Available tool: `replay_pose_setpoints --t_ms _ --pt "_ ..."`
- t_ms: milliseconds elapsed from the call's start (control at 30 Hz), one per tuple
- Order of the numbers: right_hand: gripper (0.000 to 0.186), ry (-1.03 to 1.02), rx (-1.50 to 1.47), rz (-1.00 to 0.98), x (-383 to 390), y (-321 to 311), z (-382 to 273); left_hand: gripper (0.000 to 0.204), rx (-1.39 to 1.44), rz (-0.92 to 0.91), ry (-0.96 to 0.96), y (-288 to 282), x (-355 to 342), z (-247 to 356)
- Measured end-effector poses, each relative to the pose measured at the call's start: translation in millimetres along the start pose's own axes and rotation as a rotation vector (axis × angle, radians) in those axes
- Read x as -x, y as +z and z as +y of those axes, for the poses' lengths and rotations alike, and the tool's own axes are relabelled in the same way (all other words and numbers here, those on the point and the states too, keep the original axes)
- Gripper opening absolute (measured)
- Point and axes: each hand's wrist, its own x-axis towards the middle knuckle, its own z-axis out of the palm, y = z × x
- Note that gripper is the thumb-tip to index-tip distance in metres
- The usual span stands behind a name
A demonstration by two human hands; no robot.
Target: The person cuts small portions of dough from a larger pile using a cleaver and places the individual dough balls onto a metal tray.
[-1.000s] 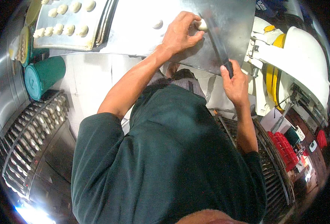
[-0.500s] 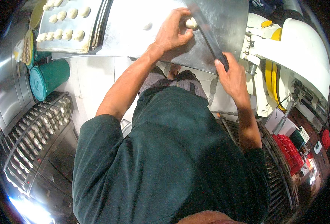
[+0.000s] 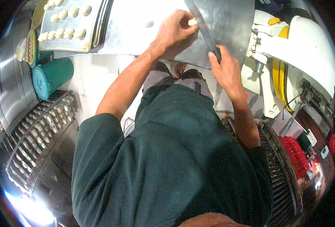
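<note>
My left hand pinches a small pale piece of dough between thumb and fingers, just above the metal table. In my right hand is a long knife, gripped by its dark handle. Its blade slants up and left and passes right beside the dough; whether it touches or cuts in, I cannot tell. A small white lump of dough lies on the table left of my left hand. Farther left, shaped dough pieces sit in rows on a baking tray.
More trays are stacked under the filled one. A large white mixer stands close on the right of the table. Below left are a green bin and a rack of trays. A red crate is at lower right.
My left fingers have closed in on the dough, which was more exposed before. My right hand and the knife have moved slightly left and up.
</note>
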Motion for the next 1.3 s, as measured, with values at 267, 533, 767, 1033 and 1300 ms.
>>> replay_pose_setpoints --t_ms 267,533,767,1033,1300 --pt "0.031 -0.021 -0.111 0.055 36.1 -17.9 12.6 0.055 0.065 0.081 0.216 -2.0 2.6 -0.1" --pt "0.030 0.000 -0.108 0.018 47.6 -4.5 16.6 0.051 0.086 -0.048 0.074 -3.5 5.3 -2.4" --pt "0.030 0.031 -0.035 0.011 2.8 3.4 -1.5 0.049 0.032 -0.093 0.013 -1.1 2.2 3.2" --pt "0.038 -0.032 0.195 0.137 -30.9 -19.3 25.7 0.056 -0.110 -0.033 0.310 9.5 -3.3 -7.7" --pt "0.050 -0.407 0.189 0.218 -76.3 6.5 -28.6 0.049 -0.075 0.200 0.111 -90.0 68.2 19.9"
